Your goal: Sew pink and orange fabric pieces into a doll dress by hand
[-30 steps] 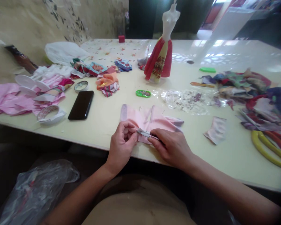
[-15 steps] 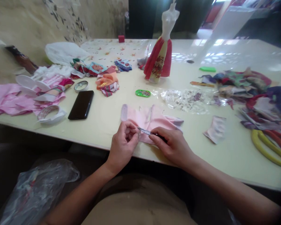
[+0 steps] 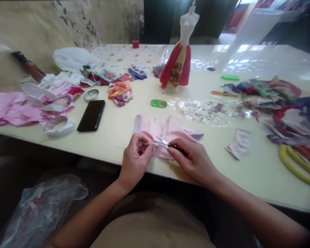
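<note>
1. On a cream worktable (image 3: pixel 113 137), a small dress form (image 3: pixel 179 65) in red stands towards the far side, and a black phone (image 3: pixel 91 115) lies off to the left.
2. A pink fabric piece (image 3: pixel 167 129) lies near the table's front edge, between the hands.
3. The left hand (image 3: pixel 136 160) has its fingers curled, pinching the fabric's edge.
4. The right hand (image 3: pixel 193 160) grips the black handle of small scissors (image 3: pixel 164 143), their blades parted beside the fabric's edge.
</note>
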{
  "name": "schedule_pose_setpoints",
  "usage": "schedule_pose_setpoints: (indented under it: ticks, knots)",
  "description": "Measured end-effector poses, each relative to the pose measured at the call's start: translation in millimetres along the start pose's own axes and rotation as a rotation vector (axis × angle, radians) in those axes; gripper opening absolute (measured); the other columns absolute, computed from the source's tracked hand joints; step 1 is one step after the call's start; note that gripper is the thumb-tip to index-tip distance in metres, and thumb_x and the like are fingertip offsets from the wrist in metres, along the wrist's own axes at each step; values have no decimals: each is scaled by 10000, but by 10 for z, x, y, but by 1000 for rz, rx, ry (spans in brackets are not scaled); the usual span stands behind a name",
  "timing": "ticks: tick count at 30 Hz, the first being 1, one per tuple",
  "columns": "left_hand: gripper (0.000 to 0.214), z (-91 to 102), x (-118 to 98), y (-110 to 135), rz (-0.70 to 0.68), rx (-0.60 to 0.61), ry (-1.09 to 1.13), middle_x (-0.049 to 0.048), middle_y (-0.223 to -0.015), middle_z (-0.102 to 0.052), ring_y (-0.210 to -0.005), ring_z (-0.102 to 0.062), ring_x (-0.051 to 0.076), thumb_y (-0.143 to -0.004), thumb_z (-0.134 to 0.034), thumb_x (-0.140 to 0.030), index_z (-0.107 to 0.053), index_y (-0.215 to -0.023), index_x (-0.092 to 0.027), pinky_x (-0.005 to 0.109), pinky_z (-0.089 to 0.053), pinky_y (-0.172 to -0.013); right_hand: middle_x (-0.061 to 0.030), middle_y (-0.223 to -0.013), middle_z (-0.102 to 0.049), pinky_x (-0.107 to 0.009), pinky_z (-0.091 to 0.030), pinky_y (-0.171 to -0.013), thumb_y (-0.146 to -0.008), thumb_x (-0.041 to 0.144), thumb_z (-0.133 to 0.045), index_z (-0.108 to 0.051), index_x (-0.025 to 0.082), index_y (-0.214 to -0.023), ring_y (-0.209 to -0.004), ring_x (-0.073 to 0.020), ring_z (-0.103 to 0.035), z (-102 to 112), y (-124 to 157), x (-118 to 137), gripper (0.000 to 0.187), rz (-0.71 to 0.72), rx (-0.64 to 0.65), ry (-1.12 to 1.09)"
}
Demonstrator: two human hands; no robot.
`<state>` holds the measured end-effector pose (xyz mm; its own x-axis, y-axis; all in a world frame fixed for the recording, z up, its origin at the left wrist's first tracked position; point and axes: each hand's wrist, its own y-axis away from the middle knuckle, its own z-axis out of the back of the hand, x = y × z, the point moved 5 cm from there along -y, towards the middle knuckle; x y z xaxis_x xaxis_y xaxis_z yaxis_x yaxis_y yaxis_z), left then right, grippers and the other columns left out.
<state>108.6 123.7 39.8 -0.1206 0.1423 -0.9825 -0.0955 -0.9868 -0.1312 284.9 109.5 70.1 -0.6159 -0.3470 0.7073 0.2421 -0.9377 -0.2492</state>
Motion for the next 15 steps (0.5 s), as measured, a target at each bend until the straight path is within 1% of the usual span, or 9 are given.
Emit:
schedule_pose_setpoints:
  ticks: [4, 6, 11, 15]
  knots:
    - [146, 15, 17, 6, 4, -25, -27, -27, -814, -560, -647, -509, 77, -889, -624, -230, -484, -928, -213, 199, -430, -611, -14, -743, -611, -264, -382, -638, -982, 328, -503, -619, 168, -840, -672, -130, -540, 60, 11, -10, 244, 12, -62, -31]
    - [143, 22, 20, 8, 2, -37, -31, -30, -806, -550, -647, -506, 78, -887, -620, -223, -482, -925, -213, 199, -431, -612, -14, -743, -607, -260, -382, -637, -985, 327, -501, -614, 169, -834, -670, -129, -535, 81, 18, -9, 246, 19, -67, -13]
    - [153, 32, 24, 12, 9, -69, 7, -32, -802, -536, -642, -507, 75, -887, -622, -236, -473, -911, -212, 197, -434, -605, -19, -736, -629, -267, -355, -598, -978, 343, -504, -641, 164, -864, -630, -129, -529, 39, 41, -4, 254, 32, 8, 101]
    - [147, 32, 37, 23, 14, -77, 18, -29, -812, -541, -649, -513, 76, -891, -619, -234, -476, -921, -213, 197, -437, -605, -28, -721, -646, -274, -345, -592, -985, 363, -480, -654, 165, -863, -632, -142, -544, -18, 48, -10, 291, 23, 79, 128]
